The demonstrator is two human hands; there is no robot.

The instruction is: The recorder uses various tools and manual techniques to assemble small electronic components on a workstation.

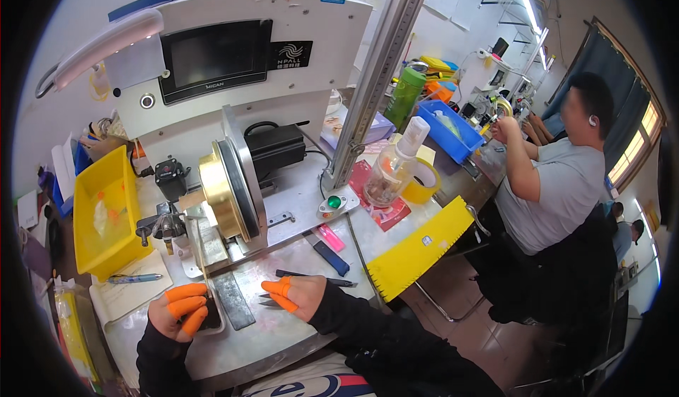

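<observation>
Behind the right hand (300,296), a yellow notched strip (419,247) overhangs the table (283,333)

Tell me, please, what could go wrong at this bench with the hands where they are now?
The right hand seems to hold thin tweezers with sharp tips pointing toward the left hand; a slip could prick it. The black pen lies just beyond the right hand and could be knocked off the table. The spray bottle stands unsecured beside the tape roll and might tip if bumped.
</observation>
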